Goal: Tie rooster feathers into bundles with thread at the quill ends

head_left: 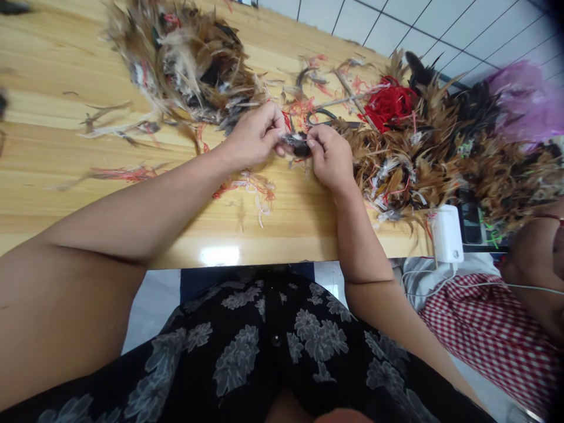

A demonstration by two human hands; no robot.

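**Floral dress [273,346] up close, two hands on one feather tuft**

Black floral fabric fills the near edge, and both bare forearms reach out over the wooden table [53,176]. Left hand [255,138] and right hand [330,155] meet at mid-table, fingers curled in tight, thumbs and fingertips pinching the same small dark feather tuft [296,143] from either side. It hangs between them, just above the tabletop. Loose red and white thread scraps [251,185] lie just near of the hands. Far left, a big brown feather heap [185,59]; to the right, a second feather heap [418,153] sprawls right up to the right hand, with a red thread bundle [390,103] at its far side and purple feathers [526,106] beyond. A white charger [447,234] sits at the table's near right edge, beside another person's red checked cloth [493,329].
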